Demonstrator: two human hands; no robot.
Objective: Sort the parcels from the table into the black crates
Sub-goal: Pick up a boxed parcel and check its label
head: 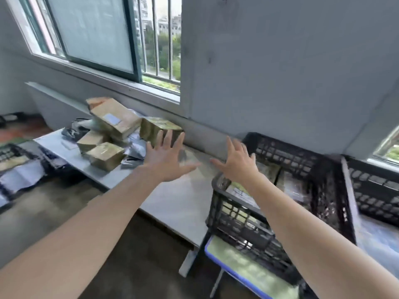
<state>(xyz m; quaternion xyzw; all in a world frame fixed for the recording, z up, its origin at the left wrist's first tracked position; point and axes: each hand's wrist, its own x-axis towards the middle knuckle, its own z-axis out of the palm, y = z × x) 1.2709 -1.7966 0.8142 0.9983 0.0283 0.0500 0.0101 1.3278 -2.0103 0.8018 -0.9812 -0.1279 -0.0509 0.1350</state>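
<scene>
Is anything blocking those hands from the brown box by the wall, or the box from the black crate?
Nothing visible. The left hand and right hand reach open toward the brown cardboard box; only bare grey table lies between it and the open-topped black plastic crate.

A bare back room serving as a parcel-sorting post: cardboard parcels (114, 119) and grey mailing bags (136, 147) lie heaped at the far left of a plain grey desk (172, 199), while black slatted crates (248, 221) holding packages stand along the right. Plain grey walls (280, 72), a concrete floor (43, 203) and a barred sliding window (92, 33) overlooking trees and apartment blocks frame the scene.
</scene>
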